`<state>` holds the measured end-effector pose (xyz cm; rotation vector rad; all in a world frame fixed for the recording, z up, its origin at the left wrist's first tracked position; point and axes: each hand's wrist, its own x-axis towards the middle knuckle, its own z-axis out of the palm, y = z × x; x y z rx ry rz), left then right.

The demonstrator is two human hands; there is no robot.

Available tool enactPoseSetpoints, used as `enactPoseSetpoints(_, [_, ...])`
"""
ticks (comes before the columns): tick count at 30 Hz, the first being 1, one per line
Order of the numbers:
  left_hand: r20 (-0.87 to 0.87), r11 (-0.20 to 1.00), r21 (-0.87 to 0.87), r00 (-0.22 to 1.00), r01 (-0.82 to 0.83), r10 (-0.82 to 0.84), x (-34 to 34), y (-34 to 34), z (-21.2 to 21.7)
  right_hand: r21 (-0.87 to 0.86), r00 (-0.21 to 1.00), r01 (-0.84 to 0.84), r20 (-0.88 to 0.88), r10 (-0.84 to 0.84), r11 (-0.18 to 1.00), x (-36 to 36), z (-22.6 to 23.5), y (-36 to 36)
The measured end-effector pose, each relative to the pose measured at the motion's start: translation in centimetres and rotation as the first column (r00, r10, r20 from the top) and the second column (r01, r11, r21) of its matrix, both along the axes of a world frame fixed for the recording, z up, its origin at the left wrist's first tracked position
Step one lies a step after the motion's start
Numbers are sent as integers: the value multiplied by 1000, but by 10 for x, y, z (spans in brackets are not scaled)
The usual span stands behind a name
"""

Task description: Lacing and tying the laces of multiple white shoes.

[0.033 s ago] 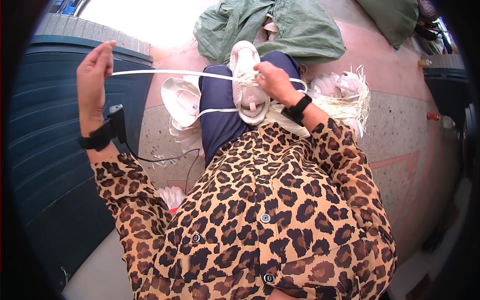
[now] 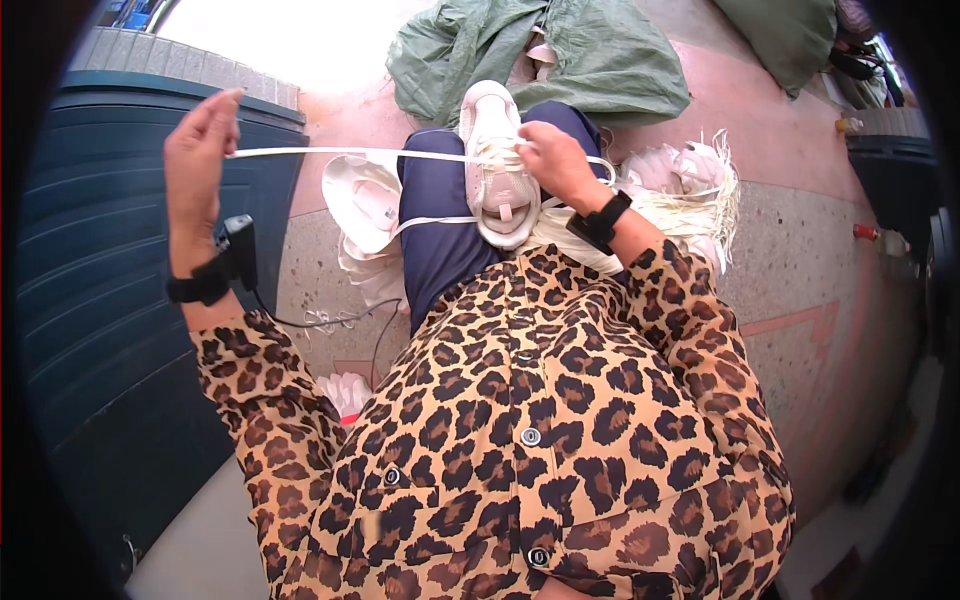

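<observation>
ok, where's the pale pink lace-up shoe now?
Head view, upper centre: the pale pink lace-up shoe sits on the dark blue trousers, just left of the right hand, below the crumpled green sack.

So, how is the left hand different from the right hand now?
The left hand is out to the side, away from the shoe, holding a white lace stretched nearly straight; the right hand is at the shoe's lacing. The left hand points nearly upward in the picture, while the right hand slants up and left. Both wrists wear black bands.
</observation>
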<state>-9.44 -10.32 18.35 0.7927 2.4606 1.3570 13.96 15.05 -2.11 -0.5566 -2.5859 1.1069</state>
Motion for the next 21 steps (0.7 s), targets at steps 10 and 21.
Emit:
enactPoseSetpoints(10, [-167,920,-275,929,278,-330,132,56,-201,-536,907,20,366,211,844,39,2,6])
enactPoseSetpoints(21, [-262,890,-409,908,203,-328,137,74,-209,-223,955,23,295,45,974,35,-4,1])
